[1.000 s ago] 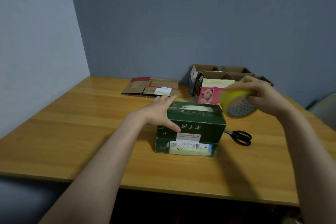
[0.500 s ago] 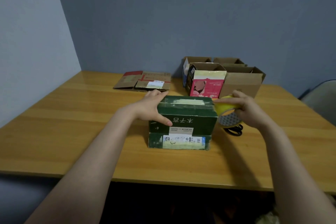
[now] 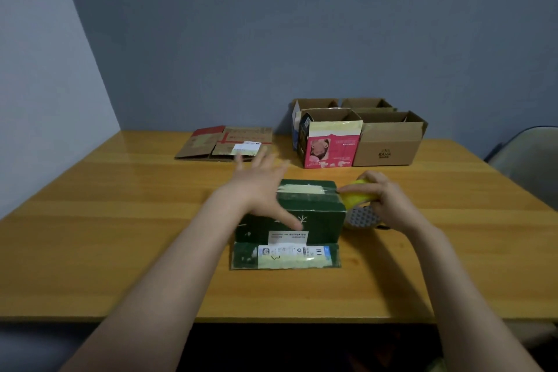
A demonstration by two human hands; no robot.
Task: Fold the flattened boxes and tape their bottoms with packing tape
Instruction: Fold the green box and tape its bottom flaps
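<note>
We had the green box (image 3: 290, 220) bottom-up on the table (image 3: 120, 235), its long axis running left to right in front of us. A strip of tape (image 3: 302, 189) lay along that axis on top of the box, reaching to its right end.

Just off that end, our right hand (image 3: 389, 205) gripped the tape roll (image 3: 359, 199), fingers curled over its yellow rim, the roll touching or nearly touching the box's upper right edge. So the roll sat to the right of the box, in line with the strip. We judged that the next pull would carry the tape over that edge and down the box's right side.

Our left hand (image 3: 259, 187) held nothing. Its fingers were spread and straight over the box's left end, blurred, with the thumb on the front face. It was the nearer hand for steadying the box.

The wooden table gave room on both sides of the box. Behind the box to the left lay the flattened boxes (image 3: 223, 142). Behind it to the right stood a pink box (image 3: 329, 145) and a brown box (image 3: 386, 145), both open on top, with more behind them.
</note>
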